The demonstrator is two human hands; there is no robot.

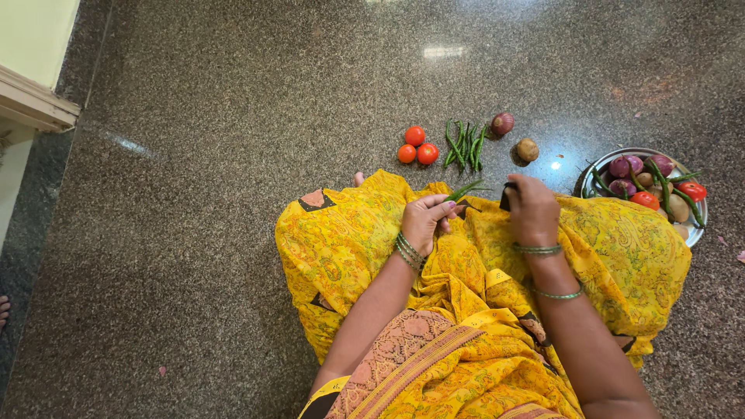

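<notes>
My left hand pinches a green chilli by its stem end over my lap, which is draped in yellow patterned cloth. My right hand is closed around a small dark object, only partly visible; I cannot tell what it is. Both wrists wear green bangles. On the floor just beyond my knees lie three red tomatoes, a bunch of green chillies, a red onion and a brown potato.
A steel plate at the right holds purple brinjals, red tomatoes, green chillies and potatoes. The speckled dark stone floor spreads all around. A cream wall base stands at the far left.
</notes>
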